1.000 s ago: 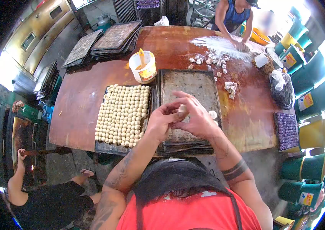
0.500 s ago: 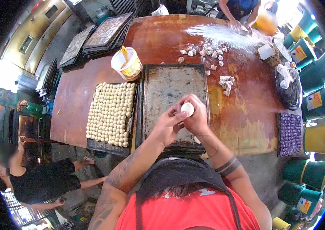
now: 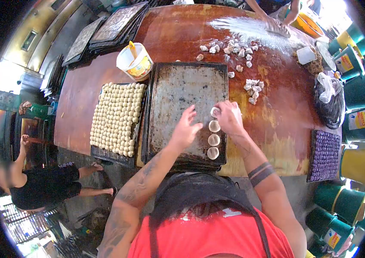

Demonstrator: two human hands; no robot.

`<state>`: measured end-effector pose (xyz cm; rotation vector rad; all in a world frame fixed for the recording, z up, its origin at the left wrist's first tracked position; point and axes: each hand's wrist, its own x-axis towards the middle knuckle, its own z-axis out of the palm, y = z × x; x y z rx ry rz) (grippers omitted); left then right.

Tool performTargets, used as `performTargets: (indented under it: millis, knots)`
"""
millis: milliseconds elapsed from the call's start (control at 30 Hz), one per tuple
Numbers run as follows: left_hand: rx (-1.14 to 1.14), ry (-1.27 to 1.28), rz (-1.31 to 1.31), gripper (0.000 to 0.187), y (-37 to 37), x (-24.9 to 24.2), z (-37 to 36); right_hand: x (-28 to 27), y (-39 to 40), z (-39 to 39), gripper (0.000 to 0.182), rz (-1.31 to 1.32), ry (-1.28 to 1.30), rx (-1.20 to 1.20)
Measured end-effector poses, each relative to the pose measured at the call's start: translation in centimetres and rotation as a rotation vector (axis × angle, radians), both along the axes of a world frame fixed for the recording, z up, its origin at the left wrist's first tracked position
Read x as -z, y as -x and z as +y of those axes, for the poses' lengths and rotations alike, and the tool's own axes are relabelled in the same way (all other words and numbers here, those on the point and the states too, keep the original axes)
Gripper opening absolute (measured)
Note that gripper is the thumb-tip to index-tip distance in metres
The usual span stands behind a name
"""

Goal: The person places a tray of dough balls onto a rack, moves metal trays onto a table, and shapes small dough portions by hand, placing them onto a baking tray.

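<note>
My right hand [image 3: 229, 117] has its fingers closed on a pale round dough ball [image 3: 214, 112] at the right side of a worn, dark-stained baking tray [image 3: 178, 92]. In a column below it, toward me, lie three more dough balls, the closest in line being a whitish dough ball [image 3: 214, 126]. Over the middle of the tray hovers my left hand [image 3: 186, 131], fingers spread and holding nothing. The tray rests on a stack of similar trays at the table's near edge.
Left of the stack sit a tray of small cream balls [image 3: 118, 116] and a white bucket [image 3: 135, 62]. Floured dough lumps [image 3: 234, 47] lie beyond. At right is a tray of purple pieces [image 3: 324, 155]. A co-worker's hands [image 3: 279, 26] work in flour; another person [image 3: 49, 185] stands left.
My hands have parted. The right one has brought the dough ball down to the tray's right side, while the left has let go and opened. My view has shifted slightly.
</note>
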<state>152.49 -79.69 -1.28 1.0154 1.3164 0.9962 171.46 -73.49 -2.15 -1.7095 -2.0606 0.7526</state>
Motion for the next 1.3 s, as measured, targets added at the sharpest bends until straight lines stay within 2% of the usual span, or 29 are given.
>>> performTargets:
  millis: [33, 67, 100, 167, 200, 300, 333, 367, 400, 467, 500, 567, 600, 667, 733, 767, 833, 867, 967, 1000, 1067, 1100, 1133, 1233, 1300]
  knots:
    - [0.004, 0.032, 0.017, 0.063, 0.9, -0.2, -0.4, 1.1, -0.2, 0.3, 0.032, -0.138, -0.094, -0.076]
    - [0.008, 0.064, 0.033, 0.057, 1.9, -0.3, -1.3, -0.8, -0.1, -0.5, 0.037, -0.115, -0.034, -0.079]
    - [0.012, 0.096, 0.05, 0.051, 2.7, -0.4, -2.1, -0.6, -0.1, -1.3, 0.041, -0.136, -0.126, -0.117]
    - [-0.026, 0.181, -0.062, 0.041, 4.1, -1.2, -3.8, 0.1, -0.2, -3.2, 0.05, -0.172, -0.305, -0.18]
    - [-0.046, 0.223, -0.118, 0.036, 4.7, -1.5, -4.5, 1.6, -0.2, -3.9, 0.062, -0.271, -0.344, -0.33]
    - [-0.066, 0.357, -0.156, 0.031, 6.7, -1.8, -6.4, 3.8, -1.1, -1.4, 0.055, -0.242, -0.172, -0.413]
    - [-0.046, 0.281, -0.076, 0.03, 7.7, -2.1, -6.8, 1.3, -2.5, -0.2, 0.039, 0.09, 0.119, -0.112]
    - [-0.044, 0.246, -0.025, 0.027, 8.8, -2.6, -7.1, 2.8, -4.1, 2.2, 0.026, 0.11, -0.235, 0.044]
    - [-0.108, 0.252, -0.018, 0.026, 10.2, -2.4, -7.8, 0.0, -5.0, 2.7, 0.022, 0.047, -0.262, 0.21]
    - [-0.245, 0.219, 0.017, 0.021, 13.7, -0.6, -8.5, 5.4, -9.8, 5.0, 0.02, -0.331, -0.401, 0.228]
    - [-0.239, 0.169, 0.144, 0.02, 15.3, 0.6, -8.4, 6.5, -11.1, 4.8, 0.019, -0.488, -0.404, 0.247]
    - [-0.226, 0.087, 0.397, 0.017, 18.3, 1.9, -8.3, 8.2, -12.2, 4.6, 0.015, -0.245, -0.366, 0.337]
    - [-0.229, -0.001, 0.628, 0.014, 19.1, 1.2, -8.2, 8.5, -11.9, 4.4, 0.013, -0.172, -0.393, 0.361]
    - [-0.273, 0.003, 0.858, 0.012, 21.4, 2.2, -7.0, 8.4, -11.2, 3.1, 0.012, -0.237, -0.64, 0.365]
    - [-0.322, -0.054, 0.987, 0.013, 23.2, 3.3, -5.6, 7.8, -10.1, 0.7, 0.015, 0.598, -0.276, 0.584]
    - [-0.282, -0.19, 1.102, 0.013, 24.0, 3.8, -4.9, 7.5, -9.4, -0.3, 0.017, 1.009, -0.064, 0.664]
    - [-0.192, -0.471, 1.316, 0.013, 25.1, 4.5, -3.5, 5.4, -6.8, -2.2, 0.018, 1.191, 0.026, 0.738]
    - [-0.099, -0.57, 1.316, 0.013, 25.4, 3.6, -3.2, 3.9, -4.9, -3.1, 0.019, 1.282, 0.073, 0.773]
    - [-0.005, -0.63, 1.3, 0.013, 27.4, 4.8, -2.2, -0.9, 2.8, -5.3, 0.027, 1.334, 0.253, 0.501]
    - [-0.04, -0.667, 1.241, 0.014, 26.9, 3.5, -2.1, -2.5, 5.6, -5.7, 0.029, 1.326, 0.328, 0.41]
    - [-0.302, -0.353, 0.766, 0.012, 23.4, -1.1, -2.5, -3.5, 9.9, -6.4, 0.032, 1.153, 0.344, 0.199]
    - [-0.411, -0.192, 0.523, 0.012, 22.1, -2.2, -2.7, -4.1, 12.3, -6.2, 0.032, 1.005, 0.257, 0.106]
    - [-0.373, -0.136, -0.219, 0.017, 22.1, 0.1, -2.4, -4.8, 14.9, -6.1, 0.031, 0.854, 0.174, 0.018]
    - [-0.313, -0.007, -0.544, 0.026, 19.2, -4.8, -4.0, -9.8, 20.5, -7.4, 0.025, 0.649, -0.042, -0.152]
    - [-0.322, 0.032, -0.58, 0.029, 18.3, -6.2, -4.8, -11.1, 21.9, -7.3, 0.024, 0.469, -0.24, -0.334]
